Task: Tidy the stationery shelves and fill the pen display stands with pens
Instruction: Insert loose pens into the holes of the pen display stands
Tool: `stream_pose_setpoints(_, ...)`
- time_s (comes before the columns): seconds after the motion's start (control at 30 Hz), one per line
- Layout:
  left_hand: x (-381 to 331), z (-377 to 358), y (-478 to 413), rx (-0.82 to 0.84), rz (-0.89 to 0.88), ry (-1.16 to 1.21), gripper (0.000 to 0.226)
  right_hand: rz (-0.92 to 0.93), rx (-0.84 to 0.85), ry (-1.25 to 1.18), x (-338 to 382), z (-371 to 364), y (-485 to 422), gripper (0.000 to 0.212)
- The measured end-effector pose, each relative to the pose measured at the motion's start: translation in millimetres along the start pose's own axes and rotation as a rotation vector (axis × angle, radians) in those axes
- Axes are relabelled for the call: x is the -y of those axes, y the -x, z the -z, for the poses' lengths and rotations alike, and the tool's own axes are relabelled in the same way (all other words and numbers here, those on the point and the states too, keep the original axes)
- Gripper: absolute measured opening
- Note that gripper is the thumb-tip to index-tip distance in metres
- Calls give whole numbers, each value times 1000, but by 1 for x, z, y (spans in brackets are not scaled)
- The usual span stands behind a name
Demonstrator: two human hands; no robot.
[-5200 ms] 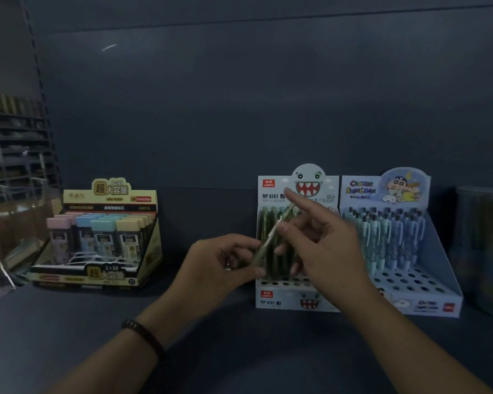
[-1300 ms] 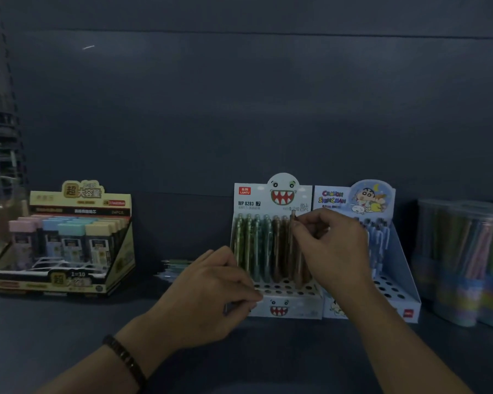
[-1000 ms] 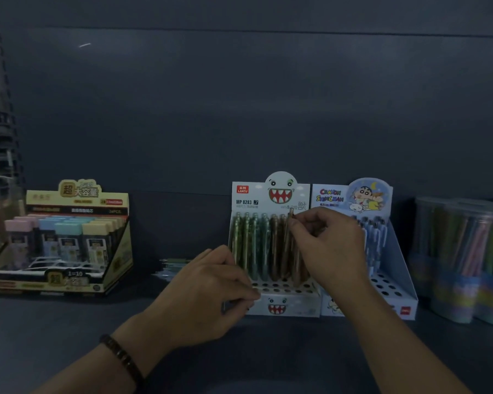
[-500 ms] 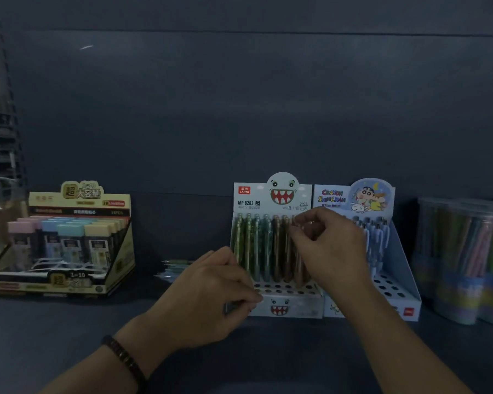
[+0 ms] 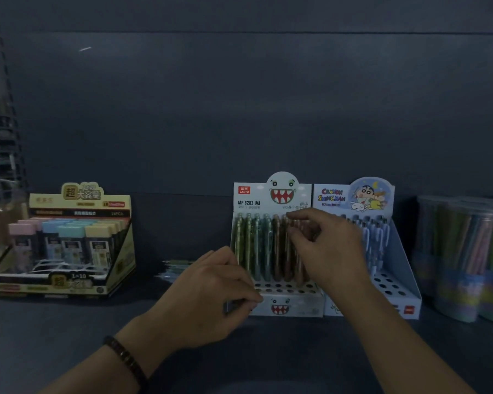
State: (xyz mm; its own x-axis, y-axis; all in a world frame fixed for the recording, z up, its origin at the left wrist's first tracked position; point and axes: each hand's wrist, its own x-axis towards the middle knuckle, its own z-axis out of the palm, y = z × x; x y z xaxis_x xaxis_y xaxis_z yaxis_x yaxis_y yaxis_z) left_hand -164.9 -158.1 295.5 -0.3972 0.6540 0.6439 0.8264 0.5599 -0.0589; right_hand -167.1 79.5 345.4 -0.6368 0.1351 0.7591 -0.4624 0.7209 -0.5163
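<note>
the monster pen stand [image 5: 293, 307] sits on the dark shelf [image 5: 69, 336], a bit right of the middle of the frame. green pens [image 5: 248, 245] and brown ones stand in its back rows. the right hand [image 5: 328, 245] is up at the pen tops, and its thumb and first finger pinch a brown pen [image 5: 287, 260] in the stand. the left hand [image 5: 208, 291] is at the stand's front left corner with fingers curled tight; it is too dark to tell if it holds anything. loose pens [image 5: 177, 265] lie on the shelf just left of that hand. a blue pen stand [image 5: 404, 268] touches the monster stand's right side. a yellow box [image 5: 80, 200] sits far left.
</note>
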Motion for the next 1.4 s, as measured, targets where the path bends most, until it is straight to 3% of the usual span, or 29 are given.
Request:
stream_pose_setpoints(0.3,3,-2,1,-20,-36,-6,13,-100,98,62,2,2,0,26)
stream_pose_setpoints(0.43,3,-1,0,-55,-48,24,13,-62,82,47,0,0,2,24)
stream_pose_setpoints(0.57,8,9,-2,-267,-26,47,6,33,-9,5,4,-3,5,20)
stream_pose_setpoints(0.7,34,23,8,-498,217,13,6,138,48,-122,14,-11,15,14)
stream_pose_setpoints(0.83,73,25,30,-355,472,-51,24,157,241,-170,16,-23,23,12)
stream_pose_setpoints(0.93,86,21,41,-186,545,-80,32,146,303,-189,14,-29,25,12)
stream_pose_setpoints(1.1,89,8,46,59,600,-109,25,114,318,-210,13,-30,27,15)
stream_pose_setpoints(1.4,86,3,46,108,685,-112,14,75,348,-221,15,-29,28,14)
